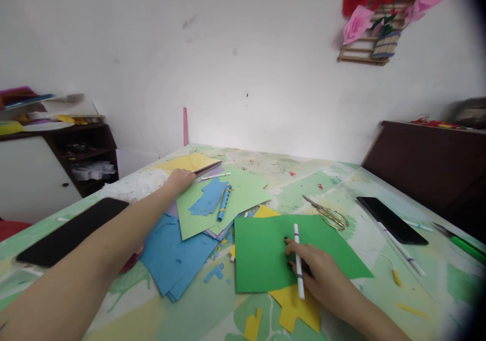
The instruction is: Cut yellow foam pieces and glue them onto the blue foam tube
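My left hand (183, 180) reaches to the far left of the table, closed at the near edge of a stack of coloured paper (190, 161). Yellow lies on top, with dark and reddish edges showing beside my fingers, which are mostly hidden. My right hand (313, 272) holds a white marker (298, 255) between its fingers, over a dark green sheet (261, 255). Under that sheet's near edge lies a yellow cut-out (298, 308). Between my hands is a light green sheet (243, 194) bearing a blue paper scrap (208, 199) and a blue roll (224, 203).
Gold-handled scissors (330, 215) lie beyond the green sheet. A black phone (391, 219), a second marker (402, 249) and a green-handled knife (465, 247) are at the right. Blue sheets (176, 260) and a black tablet-like slab (72, 232) lie left. Cabinets (425, 163) flank the table.
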Tool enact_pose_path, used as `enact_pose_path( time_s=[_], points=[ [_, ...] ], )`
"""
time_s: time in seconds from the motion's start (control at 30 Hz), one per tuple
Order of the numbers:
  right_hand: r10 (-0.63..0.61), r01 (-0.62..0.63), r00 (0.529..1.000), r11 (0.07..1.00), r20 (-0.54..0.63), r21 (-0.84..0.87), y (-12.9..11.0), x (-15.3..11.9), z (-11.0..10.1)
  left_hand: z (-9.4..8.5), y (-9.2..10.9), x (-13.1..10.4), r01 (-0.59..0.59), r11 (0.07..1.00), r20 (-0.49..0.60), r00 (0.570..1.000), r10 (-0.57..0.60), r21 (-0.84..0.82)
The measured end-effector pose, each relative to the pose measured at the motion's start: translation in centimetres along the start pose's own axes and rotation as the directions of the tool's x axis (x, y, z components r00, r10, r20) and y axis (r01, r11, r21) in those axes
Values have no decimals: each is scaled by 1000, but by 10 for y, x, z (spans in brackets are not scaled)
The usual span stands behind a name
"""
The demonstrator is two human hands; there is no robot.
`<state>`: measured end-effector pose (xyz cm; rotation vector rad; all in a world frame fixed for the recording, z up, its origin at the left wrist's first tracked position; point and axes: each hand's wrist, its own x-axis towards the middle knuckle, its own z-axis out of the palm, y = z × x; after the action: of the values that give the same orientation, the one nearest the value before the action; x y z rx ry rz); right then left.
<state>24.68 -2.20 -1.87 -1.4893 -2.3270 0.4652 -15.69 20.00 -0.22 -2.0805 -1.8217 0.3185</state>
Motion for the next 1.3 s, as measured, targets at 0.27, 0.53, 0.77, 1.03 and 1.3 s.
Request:
enact_pose_path(
  time_s=[0.27, 0.53, 0.77, 1.03, 1.3],
  points=[
    [19, -18, 999, 999, 32, -32, -1, 0, -1, 19, 6, 3, 57, 998, -115, 992, -59, -19],
    [26, -25, 999, 999, 34, -41, -1, 0, -1, 20, 5, -4, 14, 1000, -236, 972, -13, 5],
    [40, -39, 999, 998, 26, -42, -3, 6, -1, 16, 7, -8, -7, 1000, -318, 948, 7, 0],
    [50, -50, 999, 998, 0, -29, -5, 10, 3, 15, 7, -19, -64, 997, -335, 939, 74, 39],
    [38, -37, 999, 997, 8, -61, -6, 8, 2, -3, 17, -29, -85, 995, -267, 959, 96, 55]
  ],
)
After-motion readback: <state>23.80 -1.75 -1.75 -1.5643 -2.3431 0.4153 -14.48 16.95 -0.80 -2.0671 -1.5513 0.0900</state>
